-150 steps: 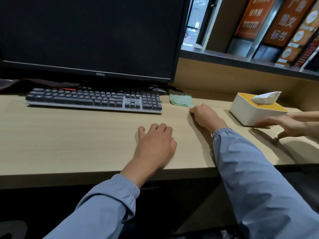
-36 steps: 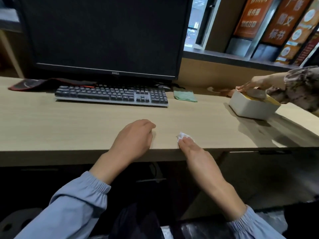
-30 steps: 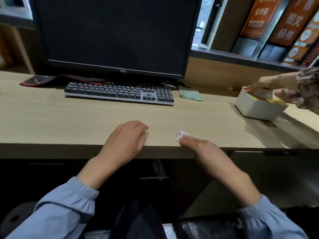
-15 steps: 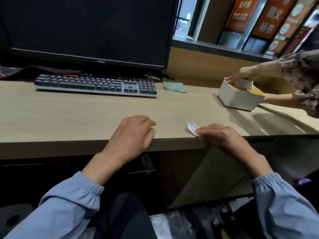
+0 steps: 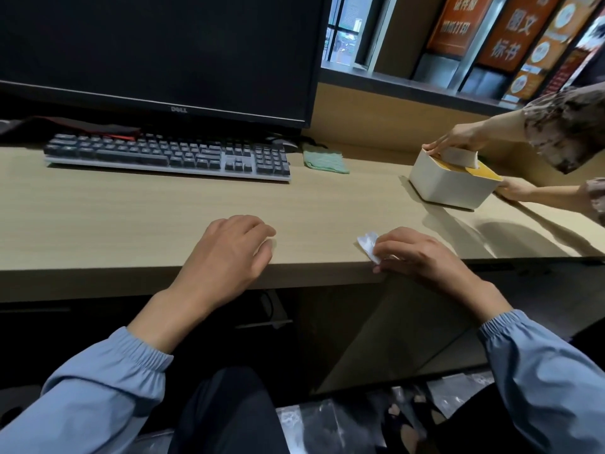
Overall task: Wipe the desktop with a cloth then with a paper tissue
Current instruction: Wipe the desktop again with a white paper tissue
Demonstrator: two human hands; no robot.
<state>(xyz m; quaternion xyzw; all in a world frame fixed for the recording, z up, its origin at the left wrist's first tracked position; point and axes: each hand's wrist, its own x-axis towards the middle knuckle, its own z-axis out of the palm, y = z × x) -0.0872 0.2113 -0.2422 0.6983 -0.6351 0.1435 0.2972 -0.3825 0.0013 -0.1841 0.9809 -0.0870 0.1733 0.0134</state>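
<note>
My right hand (image 5: 422,253) lies at the front edge of the wooden desktop (image 5: 114,221), fingers pressed onto a small crumpled white paper tissue (image 5: 369,244) that sticks out to the left of my fingertips. Resting palm-down on the desk edge further left is my left hand (image 5: 229,253), its fingers loosely curled with nothing in it. A folded green cloth (image 5: 324,160) sits at the back of the desk, right of the keyboard, untouched.
A dark keyboard (image 5: 167,155) and a black monitor (image 5: 157,50) stand at the back. At the right, another person's hands (image 5: 458,139) hold a white tissue box (image 5: 451,181) with a yellow lid. A raised ledge runs behind the desk.
My right hand has slid the tissue from the back near the cloth to the front edge, then a little rightward. The other person's hands moved onto the tissue box. My left hand stayed put.
</note>
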